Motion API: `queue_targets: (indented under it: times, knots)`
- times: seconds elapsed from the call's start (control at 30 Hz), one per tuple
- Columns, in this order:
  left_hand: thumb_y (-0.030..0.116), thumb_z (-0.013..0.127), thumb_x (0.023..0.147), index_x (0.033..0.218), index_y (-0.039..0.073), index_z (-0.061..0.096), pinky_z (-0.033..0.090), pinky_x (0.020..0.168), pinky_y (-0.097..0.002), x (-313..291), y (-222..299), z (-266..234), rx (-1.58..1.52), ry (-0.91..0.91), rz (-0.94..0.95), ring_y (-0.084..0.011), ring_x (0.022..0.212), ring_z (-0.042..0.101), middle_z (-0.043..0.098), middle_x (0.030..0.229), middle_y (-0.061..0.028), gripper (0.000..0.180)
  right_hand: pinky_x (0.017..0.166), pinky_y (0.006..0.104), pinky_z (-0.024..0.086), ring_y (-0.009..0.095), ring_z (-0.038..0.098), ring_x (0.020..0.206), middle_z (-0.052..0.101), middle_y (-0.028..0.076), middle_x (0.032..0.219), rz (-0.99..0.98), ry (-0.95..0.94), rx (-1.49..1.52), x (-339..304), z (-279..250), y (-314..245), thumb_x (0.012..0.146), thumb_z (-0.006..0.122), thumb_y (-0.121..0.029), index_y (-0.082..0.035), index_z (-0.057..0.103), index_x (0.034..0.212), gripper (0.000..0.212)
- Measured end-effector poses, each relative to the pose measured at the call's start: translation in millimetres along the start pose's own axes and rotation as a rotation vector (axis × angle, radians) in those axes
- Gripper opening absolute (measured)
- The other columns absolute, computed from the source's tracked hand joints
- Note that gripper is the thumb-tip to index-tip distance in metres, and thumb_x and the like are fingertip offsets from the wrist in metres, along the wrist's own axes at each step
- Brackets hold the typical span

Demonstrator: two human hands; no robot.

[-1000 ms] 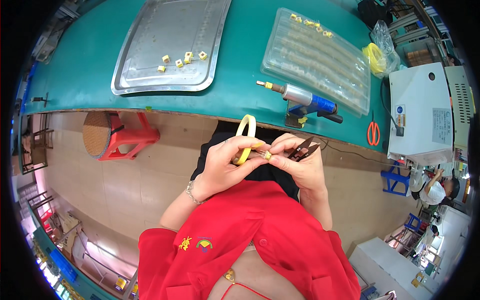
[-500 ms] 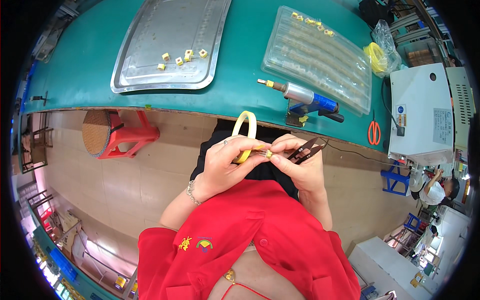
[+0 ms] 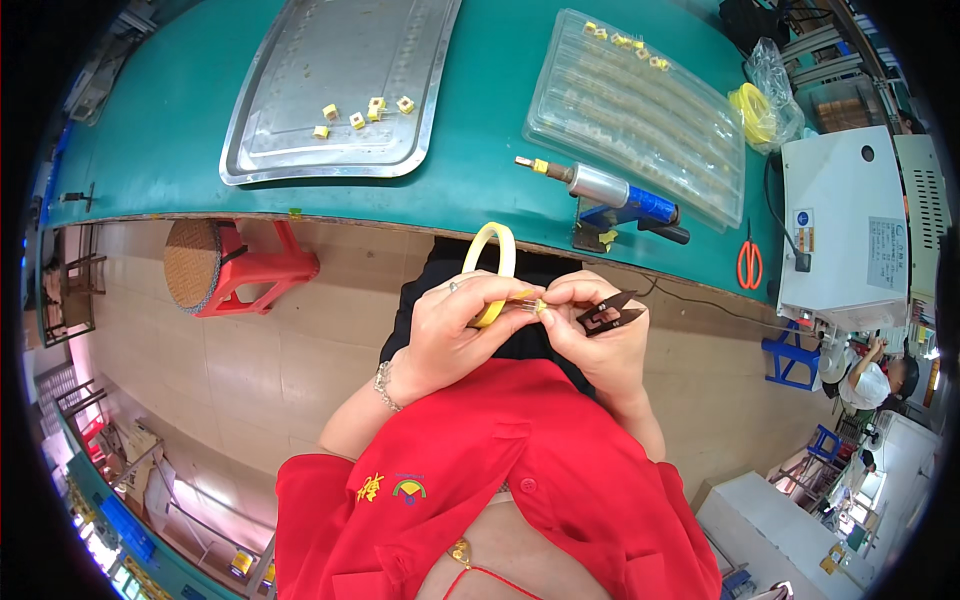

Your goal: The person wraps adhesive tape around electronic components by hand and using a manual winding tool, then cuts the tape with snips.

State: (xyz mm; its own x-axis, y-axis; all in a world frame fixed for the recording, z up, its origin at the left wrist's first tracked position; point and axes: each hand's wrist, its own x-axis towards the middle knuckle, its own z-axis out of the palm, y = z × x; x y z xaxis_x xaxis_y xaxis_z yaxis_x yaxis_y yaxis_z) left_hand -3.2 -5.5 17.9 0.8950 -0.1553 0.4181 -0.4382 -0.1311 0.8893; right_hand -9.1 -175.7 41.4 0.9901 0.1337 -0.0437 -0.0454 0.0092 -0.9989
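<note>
Both closed, left hand [image 3: 448, 328] grips a yellow tape roll [image 3: 509, 250], right hand [image 3: 608, 358] dark snips [image 3: 616, 300] and a small yellow part [image 3: 541, 305]; I'd pinch its pins [image 3: 526, 305] lightly

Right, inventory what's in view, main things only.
Table: one, green, ahead
Metal tray: one, silver, table's left
Tray parts: about six, yellow, metal tray
Plastic tray: one, clear, table's right
Small parts: several, yellow, plastic tray
Bench tool: one, silver-blue, table edge
Scissors: one, orange-handled, table's right
Machine: one, white, right
Red stool: one, red, left
Tape roll: one, yellow, centre
Snips: one, dark, centre
Held part: one, yellow, centre
Left hand: one, bare, gripping held part
Right hand: one, bare, gripping held part, snips
</note>
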Motion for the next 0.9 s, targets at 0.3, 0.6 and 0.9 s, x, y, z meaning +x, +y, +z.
queue_targets:
  times: [0.3,0.6,0.9]
  knots:
    - [-0.01,0.063,0.076,0.099,-0.002,0.049,0.055,0.073,-0.0281,-5,-8,6,-0.338,0.007,-0.215,-0.0204,0.087,0.064,0.062,0.097,-0.0169,0.028,0.068,0.021,0.047,0.012,0.06,0.078,0.063,0.01,0.086,0.179,-0.022,0.232,8,-6,0,0.073,0.064,0.008,0.004,0.061,0.093,0.02]
    - [-0.013,0.062,0.074,0.1,-0.001,0.047,0.055,0.073,-0.0284,19,-21,-12,-0.478,0.225,-0.239,-0.0193,0.085,0.062,0.061,0.098,-0.0167,0.032,0.05,0.0166,0.036,0.004,0.049,0.057,0.064,0.008,0.079,0.012,0.134,0.084,10,-16,-2,0.079,0.059,0.003,0.002,0.063,0.085,0.007]
    - [-0.01,0.062,0.076,0.103,0.002,0.047,0.054,0.069,-0.0275,73,-39,-20,-0.552,0.277,-0.202,-0.0174,0.086,0.06,0.061,0.097,-0.0151,0.034,0.065,0.0201,0.045,0.01,0.059,0.074,0.064,0.007,0.082,0.057,0.104,0.12,8,-25,1,0.08,0.062,0.002,0.004,0.064,0.09,0.01]
